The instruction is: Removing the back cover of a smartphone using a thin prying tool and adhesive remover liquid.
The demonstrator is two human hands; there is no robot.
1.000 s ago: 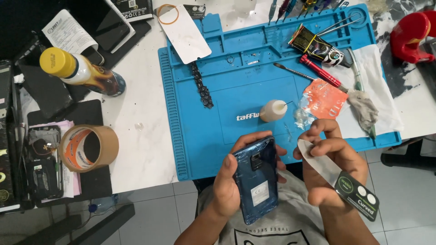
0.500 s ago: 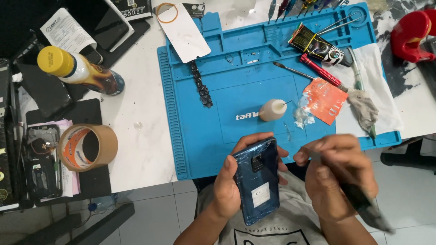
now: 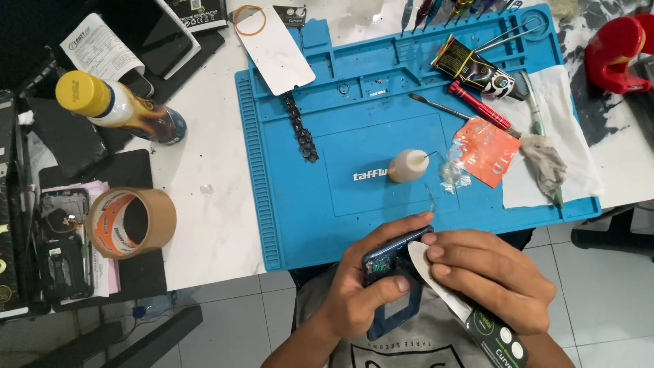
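I see an evenly lit, bright frame with soft overhead light; shadows are short and faint under the tape roll [image 3: 133, 221] and bottle [image 3: 119, 109]. The white tabletop [image 3: 204, 184] at centre left looks nearly washed out. Upper left of the frame falls dark. Detail is sharp, with slight stretching toward the corners.

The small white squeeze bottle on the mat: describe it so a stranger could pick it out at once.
Start at the blue work mat that covers the middle of the white table. Near the mat's centre lies the small white squeeze bottle, on its side, its thin needle tip pointing right toward the orange packet. It is the only pale, rounded, plain thing there; the chain of black parts to its left is dark.
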